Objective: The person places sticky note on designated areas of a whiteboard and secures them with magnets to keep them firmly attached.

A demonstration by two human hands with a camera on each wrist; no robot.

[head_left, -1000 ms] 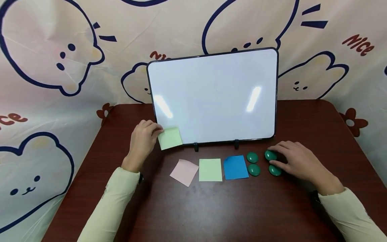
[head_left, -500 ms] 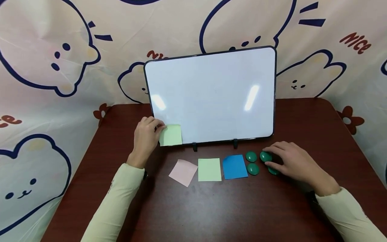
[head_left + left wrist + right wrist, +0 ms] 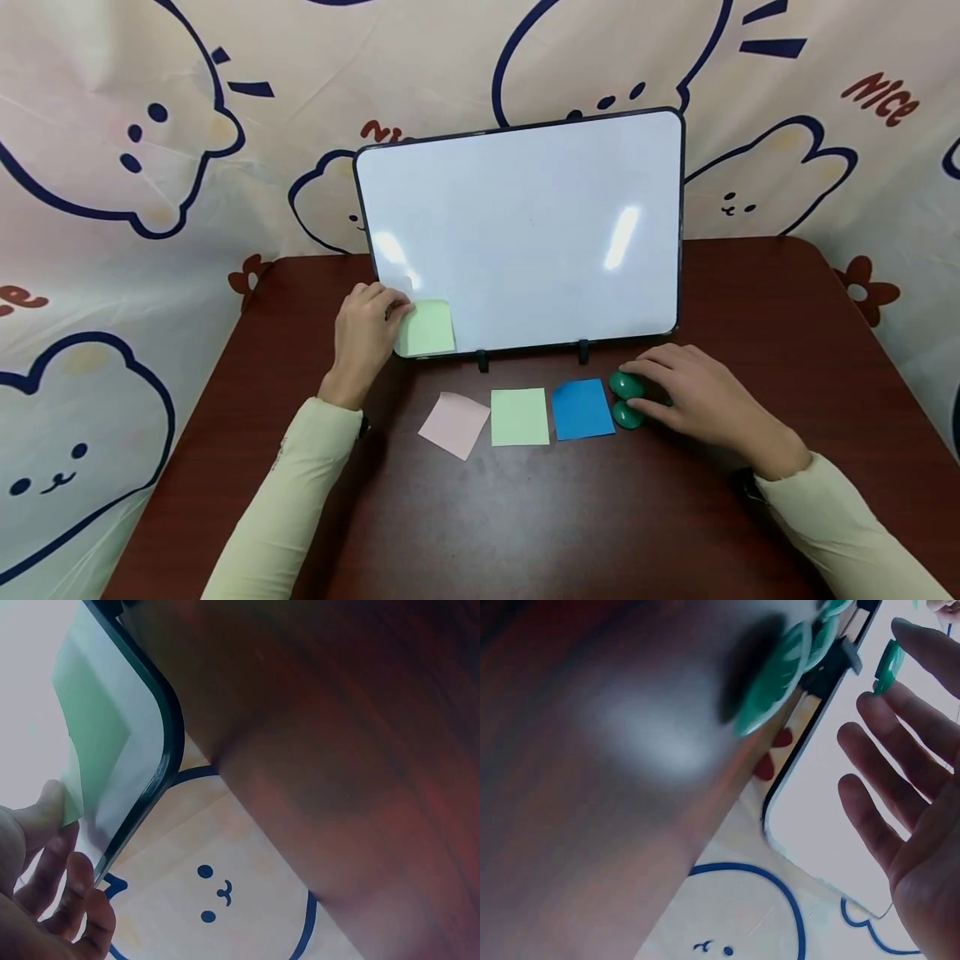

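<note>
My left hand (image 3: 365,337) pinches the upper left corner of a light green sticky note (image 3: 429,327) against the whiteboard's (image 3: 525,225) lower left corner. In the left wrist view the thumb presses on the lifted edge of that note (image 3: 94,724). My right hand (image 3: 697,400) pinches a round green magnet (image 3: 889,666) between thumb and forefinger, the other fingers spread. Another green magnet (image 3: 627,415) lies right below it on the table; the right wrist view shows further magnets (image 3: 776,682) on the tabletop, partly hidden by my hand in the head view.
A pink sticky note (image 3: 454,425), a second green sticky note (image 3: 520,417) and a blue sticky note (image 3: 582,409) lie in a row on the dark table (image 3: 480,517). Black feet (image 3: 582,352) hold the whiteboard upright. A printed cloth hangs behind.
The left hand has moved the green note up and right, flatter onto the board's corner. My right hand has picked up a magnet and moved left, over the left pair of magnets.
</note>
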